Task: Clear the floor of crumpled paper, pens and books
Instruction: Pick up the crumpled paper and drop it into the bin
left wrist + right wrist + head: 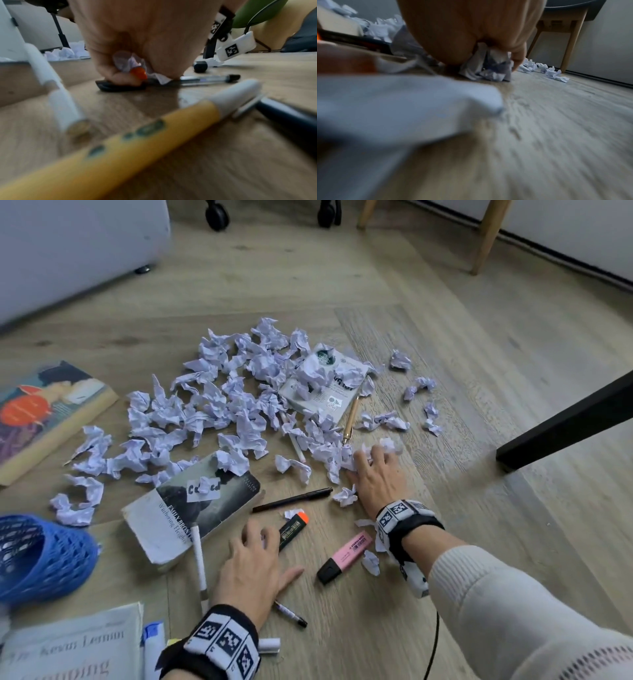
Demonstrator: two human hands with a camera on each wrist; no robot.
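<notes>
1. The left hand [251, 568] is pressed palm-down on the floor [462, 440], its fingers curled round a scrap of crumpled paper [130, 63] and the orange-tipped highlighter [294, 529]; the highlighter's long axis runs from the fingertips away and to the right, tip outermost.
2. The right hand [375, 474] is closed over a paper ball [489, 67] at the near right edge of the paper heap [239, 395].
3. A black pen [293, 500] lies crosswise between the two hands.
4. A pink highlighter [346, 556] lies between the wrists, black cap toward the person.
5. A grey book [195, 508] is seen just left of the left hand.
</notes>
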